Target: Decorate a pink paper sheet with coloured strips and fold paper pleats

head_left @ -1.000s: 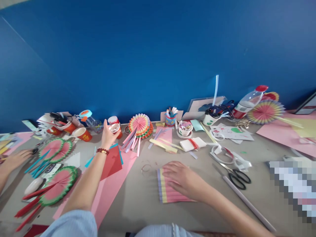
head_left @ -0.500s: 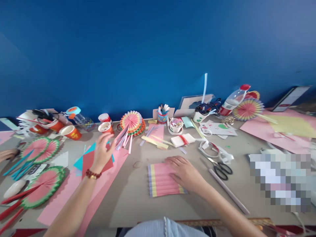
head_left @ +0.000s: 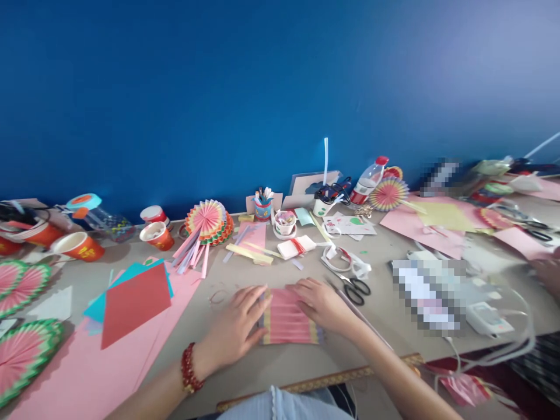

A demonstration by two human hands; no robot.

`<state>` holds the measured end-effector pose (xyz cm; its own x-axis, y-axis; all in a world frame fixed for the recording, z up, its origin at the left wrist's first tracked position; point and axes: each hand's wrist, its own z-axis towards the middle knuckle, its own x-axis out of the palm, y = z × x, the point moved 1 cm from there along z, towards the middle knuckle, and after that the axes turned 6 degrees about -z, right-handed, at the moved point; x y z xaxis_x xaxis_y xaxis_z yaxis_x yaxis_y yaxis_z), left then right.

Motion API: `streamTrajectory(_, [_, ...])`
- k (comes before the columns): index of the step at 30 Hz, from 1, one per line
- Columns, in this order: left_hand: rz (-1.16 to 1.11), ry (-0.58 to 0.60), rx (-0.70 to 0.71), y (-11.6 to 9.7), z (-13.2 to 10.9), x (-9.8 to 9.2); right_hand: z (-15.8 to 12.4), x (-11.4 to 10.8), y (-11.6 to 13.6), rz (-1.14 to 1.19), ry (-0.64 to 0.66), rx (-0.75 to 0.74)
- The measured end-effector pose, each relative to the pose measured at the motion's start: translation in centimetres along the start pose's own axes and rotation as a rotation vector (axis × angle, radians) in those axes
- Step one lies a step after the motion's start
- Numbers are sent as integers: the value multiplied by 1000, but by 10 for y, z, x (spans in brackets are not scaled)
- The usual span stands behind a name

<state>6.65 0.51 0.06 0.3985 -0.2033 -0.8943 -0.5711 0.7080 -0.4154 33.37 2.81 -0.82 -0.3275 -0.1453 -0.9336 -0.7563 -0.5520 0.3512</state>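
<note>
Fingers (head_left: pixel 254 298) of the left hand (head_left: pixel 234 329) are lying spread and flat on the left edge of the pleated pink paper (head_left: pixel 286 318), which is resting on the desk (head_left: pixel 284 361) close in front of the person. The right hand (head_left: pixel 321 303) is pressing open-palmed on the paper's right edge. Squeezing evenly from both sides is likely serving best, keeping the folds square and clear of the scissors (head_left: pixel 356 287) just beyond and the paper fans (head_left: pixel 207 220) farther back.

Left hand (head_left: pixel 236 329): red bead bracelet (head_left: pixel 189 368)

A paper-craft workroom: a table (head_left: pixel 394 350) strewn with folded paper fans (head_left: pixel 209 220), scissors (head_left: pixel 355 287) and coloured sheets (head_left: pixel 135 300) below a blue wall (head_left: pixel 262 87).
</note>
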Motion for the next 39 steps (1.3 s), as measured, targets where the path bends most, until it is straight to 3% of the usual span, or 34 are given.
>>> streamTrajectory(6, [25,141,160,-23,8,12,0,-8,-18,-17,-112,48])
streamTrajectory(12, [78,73,81,-18,-2,25,-4,-16,-47,-62,-177,133])
streamTrajectory(22, [175,10,9,-12,-1,24,16,1,-6,7,-120,-22])
streamTrajectory(33, [-28,-2,38,-11,-19,14,6,19,-2,-6,-97,19])
streamTrajectory(39, [-29,2,62,-9,-16,16,17,16,-1,-23,-90,-60])
